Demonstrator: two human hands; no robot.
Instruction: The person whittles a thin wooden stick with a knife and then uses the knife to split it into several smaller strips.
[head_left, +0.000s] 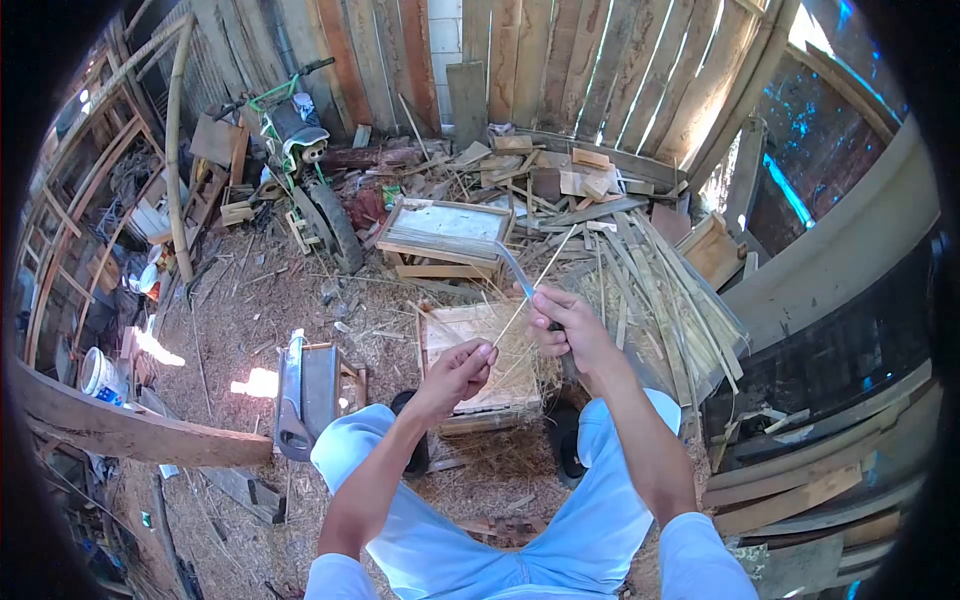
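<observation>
Bamboo sliver (536,285) slants up above the wooden board (450,325) before my knees. My left hand (458,375) pinches its lower end; my right hand (565,325) is clenched around the knife (512,268) against the sliver.

No legible text, label, brand, number or sign is recorded anywhere in the view. A blue printed patch is noted on the side of the white bucket (100,376) at the far left, but it is too small for any lettering to be made out
</observation>
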